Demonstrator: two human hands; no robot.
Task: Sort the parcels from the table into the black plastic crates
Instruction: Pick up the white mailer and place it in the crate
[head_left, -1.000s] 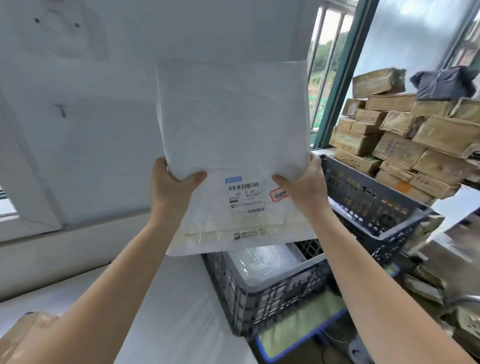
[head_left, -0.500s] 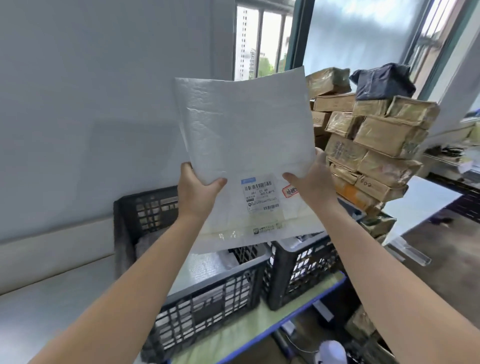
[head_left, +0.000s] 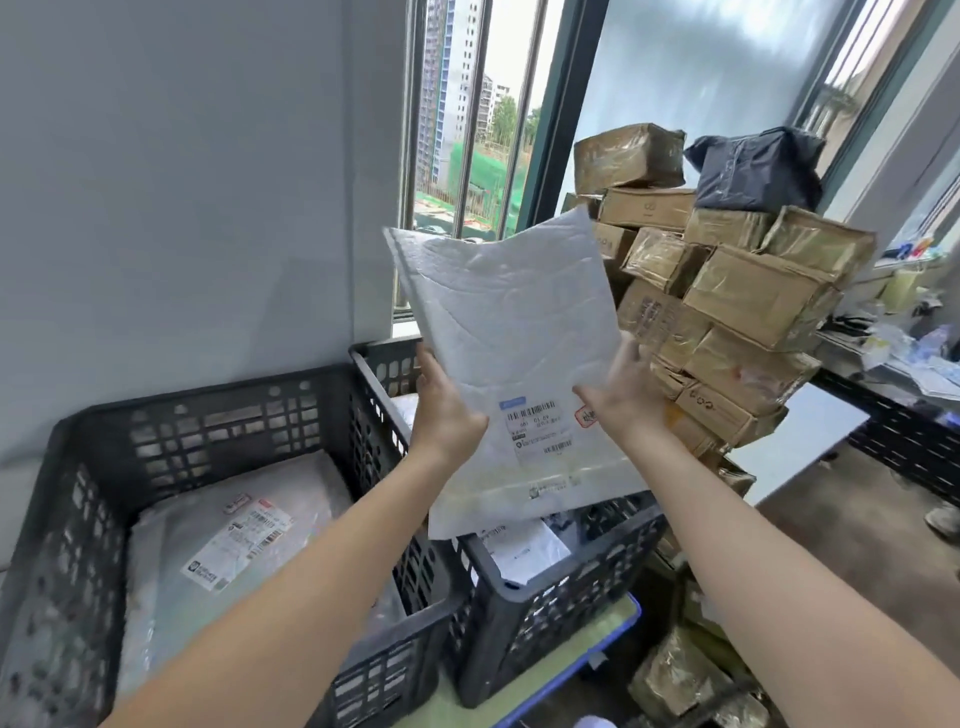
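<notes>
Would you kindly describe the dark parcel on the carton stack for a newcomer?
Find the stack of brown taped cartons beside the window. On its top right sits the black plastic-wrapped parcel, the only dark, soft bundle among tan boxes.

The white padded mailer (head_left: 509, 322) is up in the air, nearly upright and slightly tilted, with its barcode label and a small red-edged sticker near the lower edge facing the camera. The left grip (head_left: 447, 415) pinches its lower left edge and the right grip (head_left: 623, 395) its lower right edge, above the right crate (head_left: 550, 592). That black slotted crate holds a few white-labelled parcels (head_left: 524, 551) and stands just beside the matching left crate (head_left: 218, 410), in which a clear bubble-wrap parcel (head_left: 234, 525) lies flat, label up.
</notes>
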